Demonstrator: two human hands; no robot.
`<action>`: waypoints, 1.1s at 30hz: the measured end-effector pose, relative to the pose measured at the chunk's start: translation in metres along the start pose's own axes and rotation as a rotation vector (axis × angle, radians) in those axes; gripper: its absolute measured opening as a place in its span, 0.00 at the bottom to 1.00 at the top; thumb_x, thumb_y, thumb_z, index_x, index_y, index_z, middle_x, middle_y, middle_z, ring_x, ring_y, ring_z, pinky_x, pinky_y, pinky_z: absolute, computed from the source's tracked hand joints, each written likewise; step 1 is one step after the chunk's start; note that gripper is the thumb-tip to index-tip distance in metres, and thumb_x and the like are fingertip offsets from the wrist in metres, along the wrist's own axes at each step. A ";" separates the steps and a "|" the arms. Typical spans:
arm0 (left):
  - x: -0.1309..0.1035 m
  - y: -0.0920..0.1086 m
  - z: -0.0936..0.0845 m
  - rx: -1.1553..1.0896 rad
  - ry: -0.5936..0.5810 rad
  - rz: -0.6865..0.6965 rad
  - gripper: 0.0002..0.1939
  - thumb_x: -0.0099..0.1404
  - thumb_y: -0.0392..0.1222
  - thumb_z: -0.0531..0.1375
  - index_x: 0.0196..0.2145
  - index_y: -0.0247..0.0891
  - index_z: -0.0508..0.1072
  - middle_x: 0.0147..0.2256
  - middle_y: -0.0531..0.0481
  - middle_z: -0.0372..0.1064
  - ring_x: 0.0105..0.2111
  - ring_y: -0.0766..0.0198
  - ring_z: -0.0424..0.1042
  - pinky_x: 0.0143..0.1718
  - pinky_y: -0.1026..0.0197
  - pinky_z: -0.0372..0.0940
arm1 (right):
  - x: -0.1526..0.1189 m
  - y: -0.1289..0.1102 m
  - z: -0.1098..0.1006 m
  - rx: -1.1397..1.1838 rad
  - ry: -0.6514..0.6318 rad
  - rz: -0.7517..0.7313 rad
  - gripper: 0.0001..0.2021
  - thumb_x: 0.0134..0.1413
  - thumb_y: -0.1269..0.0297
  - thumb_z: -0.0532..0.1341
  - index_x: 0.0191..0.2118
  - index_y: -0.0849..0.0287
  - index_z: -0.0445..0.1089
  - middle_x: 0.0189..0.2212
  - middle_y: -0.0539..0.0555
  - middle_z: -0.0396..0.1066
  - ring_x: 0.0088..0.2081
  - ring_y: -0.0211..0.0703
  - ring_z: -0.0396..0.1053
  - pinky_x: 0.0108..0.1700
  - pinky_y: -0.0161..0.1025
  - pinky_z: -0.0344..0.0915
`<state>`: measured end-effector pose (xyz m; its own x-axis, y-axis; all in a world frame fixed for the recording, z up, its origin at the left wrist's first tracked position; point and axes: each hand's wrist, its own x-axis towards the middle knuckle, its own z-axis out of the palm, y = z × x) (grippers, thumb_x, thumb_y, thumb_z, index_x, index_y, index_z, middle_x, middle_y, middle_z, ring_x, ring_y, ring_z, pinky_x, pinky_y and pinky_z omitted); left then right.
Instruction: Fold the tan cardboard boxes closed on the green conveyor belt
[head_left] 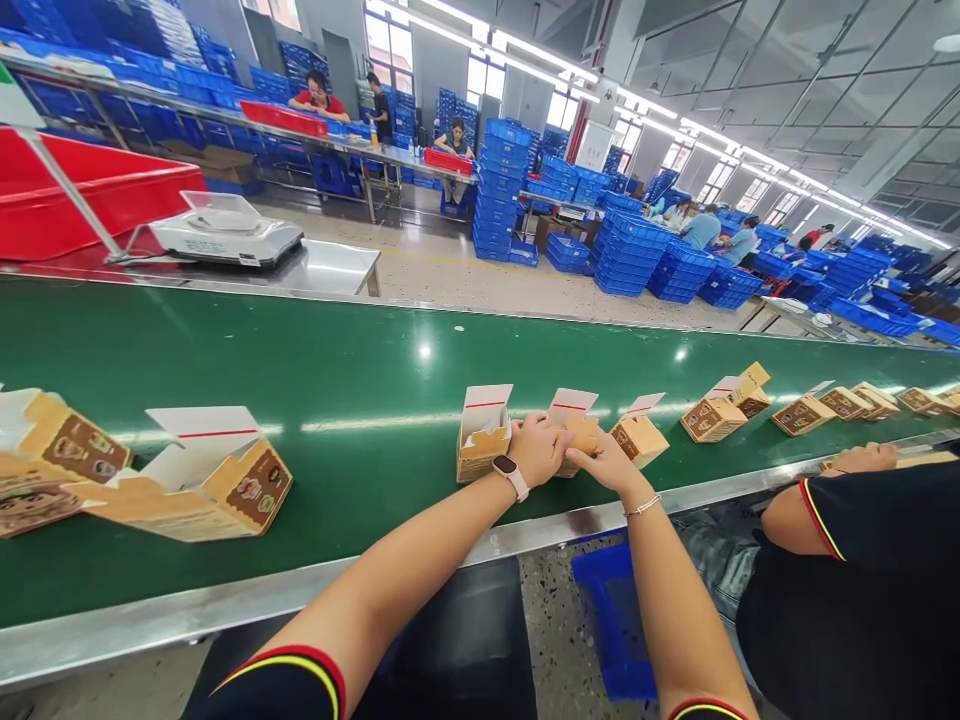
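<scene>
Cartons (259,490) of printed tan cardboard, boxy, with notched tabs and white, red-striped flaps, stood along the smooth, glossy green belt (352,365). The left hand (536,450), its arm stretched forward, bent over one half-hidden carton (583,430) on the belt between both hands; the right hand (609,464), angled inward, touched it too, though whether either hand's fingers gripped it I could not tell.

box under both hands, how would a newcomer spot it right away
Find the long green conveyor belt, then the pale pink wristband over its near side. Just to the right is a cardboard box with a raised white, red-striped flap. Neighbouring boxes have similar flaps, but only this one has both grips, left hand and right hand, on it.
</scene>
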<state>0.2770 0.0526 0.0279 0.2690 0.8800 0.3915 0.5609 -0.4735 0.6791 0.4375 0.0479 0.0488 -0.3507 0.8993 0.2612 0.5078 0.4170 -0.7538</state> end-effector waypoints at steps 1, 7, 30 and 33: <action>0.003 0.001 0.002 -0.015 -0.025 -0.030 0.17 0.67 0.45 0.49 0.30 0.38 0.73 0.37 0.42 0.74 0.49 0.49 0.63 0.47 0.44 0.58 | -0.002 -0.001 -0.001 0.038 0.001 0.041 0.15 0.43 0.47 0.64 0.26 0.53 0.74 0.34 0.52 0.74 0.44 0.51 0.68 0.50 0.48 0.63; 0.013 0.003 0.026 -0.454 0.193 -0.179 0.14 0.61 0.34 0.54 0.46 0.36 0.63 0.44 0.42 0.67 0.44 0.58 0.68 0.48 0.52 0.63 | -0.007 0.012 0.013 0.248 0.577 0.235 0.17 0.41 0.47 0.63 0.20 0.56 0.62 0.30 0.52 0.68 0.38 0.45 0.66 0.43 0.42 0.64; -0.110 -0.011 0.007 -0.239 0.154 0.309 0.05 0.61 0.36 0.53 0.36 0.39 0.62 0.33 0.46 0.63 0.36 0.59 0.66 0.36 0.55 0.65 | -0.016 -0.009 0.053 0.338 0.445 0.004 0.22 0.51 0.47 0.58 0.49 0.52 0.63 0.51 0.58 0.65 0.53 0.49 0.64 0.53 0.47 0.62; -0.102 -0.028 -0.004 -0.148 0.329 0.158 0.11 0.64 0.38 0.51 0.45 0.39 0.59 0.43 0.42 0.63 0.45 0.56 0.66 0.43 0.51 0.65 | 0.010 -0.006 0.058 0.338 0.241 -0.029 0.31 0.46 0.44 0.61 0.56 0.52 0.61 0.59 0.57 0.58 0.60 0.50 0.56 0.57 0.47 0.58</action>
<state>0.2309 -0.0240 -0.0289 0.0642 0.7484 0.6601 0.4076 -0.6234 0.6672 0.3853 0.0463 0.0213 -0.1465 0.9098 0.3883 0.1993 0.4116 -0.8893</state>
